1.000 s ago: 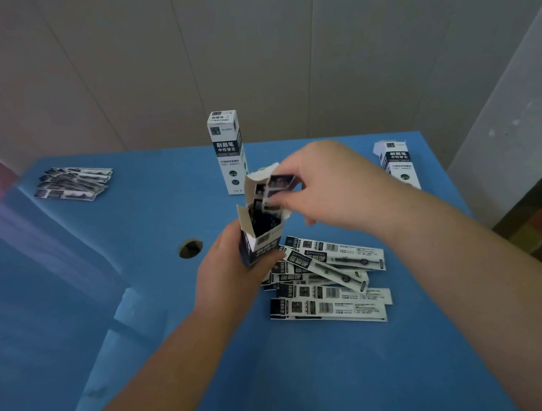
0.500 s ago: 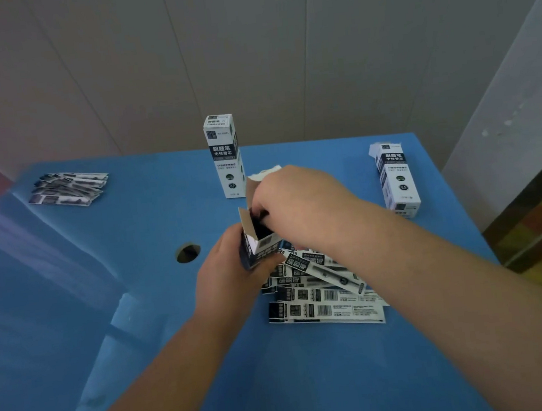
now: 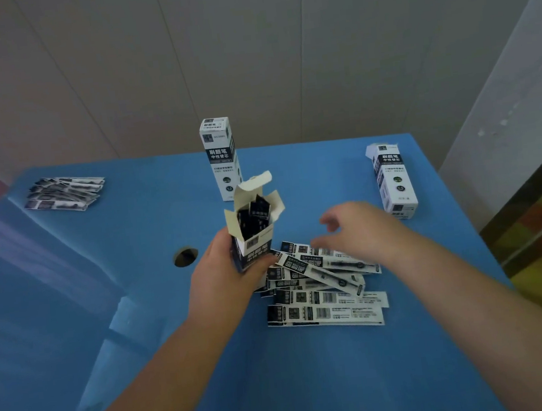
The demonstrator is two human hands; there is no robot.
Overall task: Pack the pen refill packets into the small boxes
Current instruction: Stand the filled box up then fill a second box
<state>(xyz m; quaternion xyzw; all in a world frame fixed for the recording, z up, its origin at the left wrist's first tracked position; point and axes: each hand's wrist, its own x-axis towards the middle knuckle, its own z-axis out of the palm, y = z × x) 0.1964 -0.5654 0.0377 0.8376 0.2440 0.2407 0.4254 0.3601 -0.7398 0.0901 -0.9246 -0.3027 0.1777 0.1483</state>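
Note:
My left hand (image 3: 223,274) grips a small white and black box (image 3: 253,237) upright above the blue table, its top flaps open. Dark refill packets stick up inside it. My right hand (image 3: 356,230) hovers with loose, spread fingers just over a heap of several white and black refill packets (image 3: 325,286) lying to the right of the box; it holds nothing.
A closed box (image 3: 221,157) stands upright behind the held one. Another box (image 3: 394,179) stands at the table's right edge. A second small heap of packets (image 3: 64,193) lies far left. A round hole (image 3: 185,256) is in the blue table (image 3: 280,371).
My right hand pushed a packet down into the open box, let go and moved right and down over the heap. The left hand kept the box upright.

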